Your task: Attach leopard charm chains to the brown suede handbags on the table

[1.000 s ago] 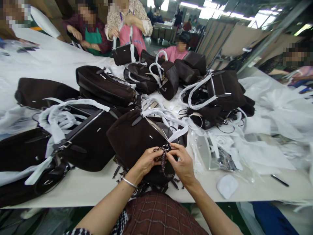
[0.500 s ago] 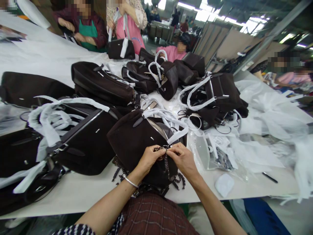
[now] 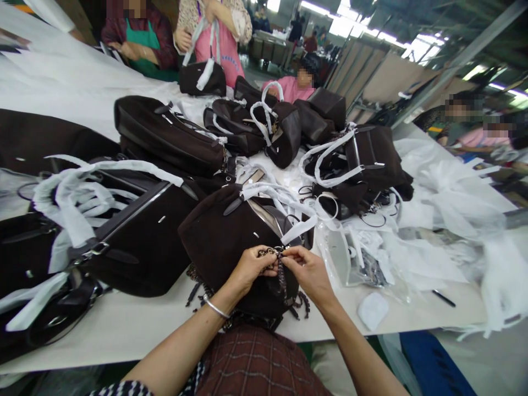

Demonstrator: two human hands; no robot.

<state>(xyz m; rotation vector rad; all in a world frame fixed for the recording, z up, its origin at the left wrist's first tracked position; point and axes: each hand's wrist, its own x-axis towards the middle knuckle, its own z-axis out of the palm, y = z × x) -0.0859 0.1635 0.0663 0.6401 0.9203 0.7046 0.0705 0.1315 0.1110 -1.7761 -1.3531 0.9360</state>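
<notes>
A dark brown handbag [image 3: 223, 236] lies tilted on the table in front of me, its handles wrapped in white paper. At its near right end, my left hand [image 3: 256, 265] is closed on a chain [image 3: 268, 253] with chunky links. Close beside it, the fingertips of my right hand [image 3: 303, 267] pinch at a metal ring at the chain's end; the exact piece between them is too small to make out. A braided dark cord [image 3: 282, 280] hangs between the two hands. Dark tassels [image 3: 303, 305] stick out from under the bag.
More brown handbags with white-wrapped handles crowd the left [image 3: 140, 242], back and right [image 3: 367, 154]. Clear plastic packets [image 3: 340, 258], a white pad [image 3: 373, 311], a black pen [image 3: 444, 298] and crumpled white sheets [image 3: 437, 187] lie rightward. Co-workers [image 3: 214, 38] are across the table.
My right fingers have shifted slightly at the ring, and more of the chain shows in my left hand. The view has turned slightly; the handbag stays in place.
</notes>
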